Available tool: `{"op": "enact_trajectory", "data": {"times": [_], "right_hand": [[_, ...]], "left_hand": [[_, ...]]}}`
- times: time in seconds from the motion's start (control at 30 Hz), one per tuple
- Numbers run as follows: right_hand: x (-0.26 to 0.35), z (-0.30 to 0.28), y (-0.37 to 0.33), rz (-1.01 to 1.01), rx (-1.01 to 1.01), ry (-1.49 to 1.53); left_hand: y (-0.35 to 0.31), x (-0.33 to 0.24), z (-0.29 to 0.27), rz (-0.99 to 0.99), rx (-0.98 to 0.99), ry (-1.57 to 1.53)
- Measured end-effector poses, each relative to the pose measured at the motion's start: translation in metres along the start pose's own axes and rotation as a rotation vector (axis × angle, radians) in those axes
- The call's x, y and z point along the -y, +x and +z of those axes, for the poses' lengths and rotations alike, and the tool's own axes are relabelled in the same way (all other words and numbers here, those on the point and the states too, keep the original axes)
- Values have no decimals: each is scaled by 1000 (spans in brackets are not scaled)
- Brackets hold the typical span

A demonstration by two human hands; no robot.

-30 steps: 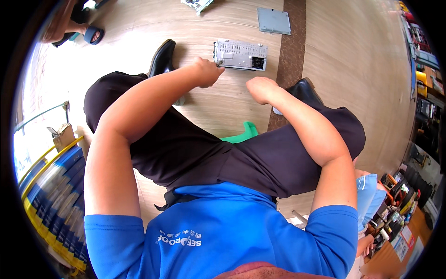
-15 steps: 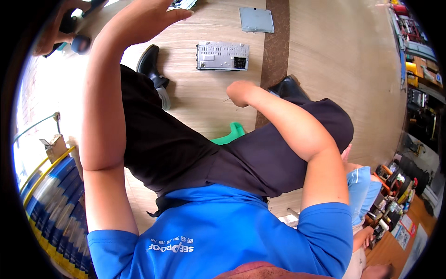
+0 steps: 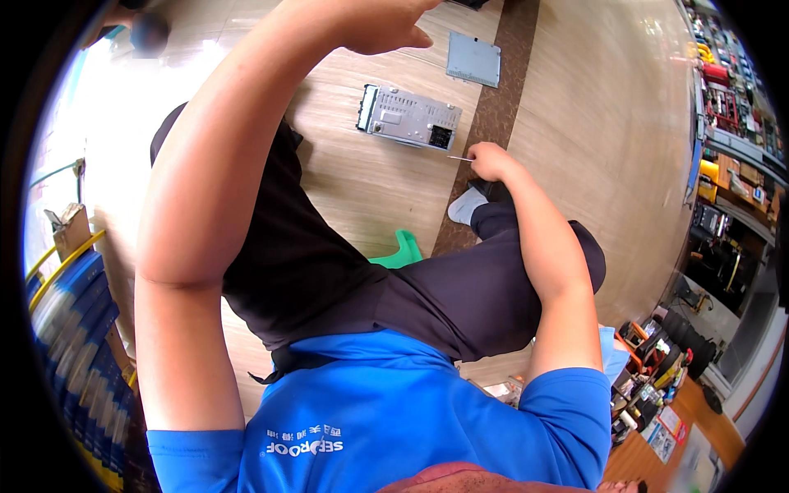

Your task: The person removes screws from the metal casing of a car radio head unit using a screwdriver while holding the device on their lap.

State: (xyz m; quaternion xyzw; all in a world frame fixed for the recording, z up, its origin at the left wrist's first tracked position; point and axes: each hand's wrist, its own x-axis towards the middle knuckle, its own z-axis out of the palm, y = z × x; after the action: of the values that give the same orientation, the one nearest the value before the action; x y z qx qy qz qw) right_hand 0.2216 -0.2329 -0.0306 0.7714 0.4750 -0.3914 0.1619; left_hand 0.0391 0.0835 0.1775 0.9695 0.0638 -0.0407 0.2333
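On the floor in front of me lies a silver car stereo (image 3: 407, 117), turned at a slant, its black connector socket toward the right. Beyond it is a flat grey metal cover (image 3: 474, 62) with a perforated edge. My right hand (image 3: 488, 162) is closed around a slim tool that looks like a screwdriver (image 3: 460, 158); its thin shaft points left, just below the stereo's right corner, and the handle is hidden in my fist. My left hand (image 3: 390, 26) reaches in at the top edge, thumb stretched out and apart from the fingers, which the frame partly cuts off.
Under me shows a green plastic stool (image 3: 401, 251). A dark brown strip (image 3: 493, 90) crosses the pale floor. Blue-and-yellow racking (image 3: 74, 329) stands at left; a cluttered workbench (image 3: 657, 419) and shelves (image 3: 727, 90) are at right. A dark object (image 3: 467, 3) is cut off at the top.
My right hand has moved right and slightly up with the screwdriver. The left hand has shifted right. The stereo now lies turned clockwise. The person at the lower right is mostly out of view.
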Motion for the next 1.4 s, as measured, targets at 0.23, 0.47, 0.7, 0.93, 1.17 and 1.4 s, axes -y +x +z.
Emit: {"op": "enact_trajectory", "data": {"times": [0.23, 0.47, 0.7, 0.93, 1.17, 1.4], "right_hand": [[-28, -18, -7, 7, -60, 13], [-60, -86, 21, -62, -101, -131], [-109, -54, 105, 314, -554, 277], [-131, -2, 166, 329, -368, 281], [-94, -2, 227, 375, -591, 614], [-97, -18, 254, 449, -666, 648]], "left_hand": [[-6, 0, -12, -87, 54, -6], [-11, -8, -1, -132, 128, 110], [19, -1, 50, -225, 288, 143], [26, -8, 77, -154, 331, 128], [31, -20, 90, -95, 476, 70], [32, -19, 105, -41, 485, 83]]}}
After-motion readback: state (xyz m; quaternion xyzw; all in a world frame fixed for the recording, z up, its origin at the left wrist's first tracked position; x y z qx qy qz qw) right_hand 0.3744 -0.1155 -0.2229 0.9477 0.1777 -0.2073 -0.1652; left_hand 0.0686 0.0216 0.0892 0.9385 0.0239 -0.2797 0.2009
